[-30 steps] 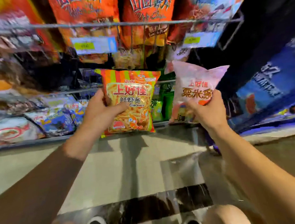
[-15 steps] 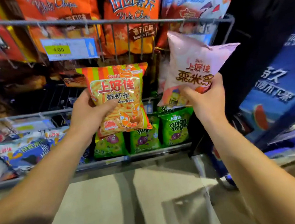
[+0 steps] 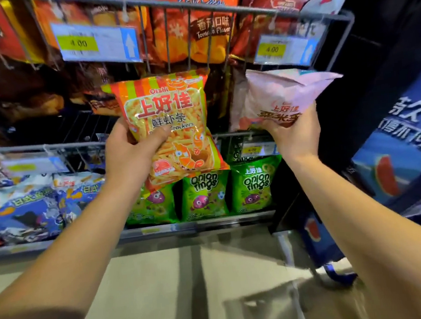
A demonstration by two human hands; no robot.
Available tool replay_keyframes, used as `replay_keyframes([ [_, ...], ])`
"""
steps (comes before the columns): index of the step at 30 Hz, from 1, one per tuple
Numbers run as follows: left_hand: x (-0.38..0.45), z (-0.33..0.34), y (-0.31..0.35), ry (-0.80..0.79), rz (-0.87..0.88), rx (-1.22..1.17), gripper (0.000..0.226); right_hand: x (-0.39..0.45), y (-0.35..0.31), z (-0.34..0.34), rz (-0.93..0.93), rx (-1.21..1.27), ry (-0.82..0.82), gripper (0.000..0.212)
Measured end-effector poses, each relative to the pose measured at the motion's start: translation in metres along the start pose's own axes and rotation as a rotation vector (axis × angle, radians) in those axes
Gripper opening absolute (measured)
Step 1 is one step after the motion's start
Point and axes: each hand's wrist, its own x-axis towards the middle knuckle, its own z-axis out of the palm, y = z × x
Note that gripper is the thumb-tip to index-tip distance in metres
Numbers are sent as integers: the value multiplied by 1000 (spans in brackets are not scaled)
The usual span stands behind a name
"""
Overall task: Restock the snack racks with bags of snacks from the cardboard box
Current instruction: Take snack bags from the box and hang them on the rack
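Mid-restock, by the look of it: two bags are in hand and neither is yet on a rack; the cardboard box is out of view, so how many remain cannot be told. Left hand (image 3: 130, 153) grips an orange-and-green striped foil bag of prawn crackers (image 3: 173, 127) — thumb curled across its front, fingers hidden behind — held upright in front of the grey wire snack rack (image 3: 191, 7), at the level of the dim middle shelf. Right hand (image 3: 294, 129) holds a pale pink crinkled snack bag (image 3: 280, 92) from below, fingers wrapped round its lower end, the bag tipped back toward the same shelf, just under a white-and-yellow price tag (image 3: 281, 48). Both forearms reach forward and up, wrists raised. Green onion-ring bags (image 3: 251, 186) already fill the bottom row — placing these two is what is left here.
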Motion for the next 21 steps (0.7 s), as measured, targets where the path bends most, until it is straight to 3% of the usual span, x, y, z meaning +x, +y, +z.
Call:
replay_keyframes([
  [3,2,7,-3,20,18,10,34,11,-2,5,55,-248,-82,71],
  [6,6,12,1,3,16,29,53,21,-19,4,152,-452,-239,66],
  [8,8,16,4,1,29,50,54,27,-28,5,228,-490,-316,64],
  [10,10,19,6,10,42,58,55,24,-33,12,264,-456,-249,74],
  [12,12,19,5,15,45,54,56,14,-29,21,171,-468,-33,82],
  [14,14,18,2,11,51,55,60,7,-23,25,-19,-530,90,75],
  [16,15,17,0,10,63,58,61,6,-16,27,-190,-613,1,53],
  [18,17,16,-1,0,53,44,58,11,-12,26,-227,-691,-147,29],
  [21,17,16,-1,-12,39,44,60,12,-10,23,-166,-793,-288,32],
])
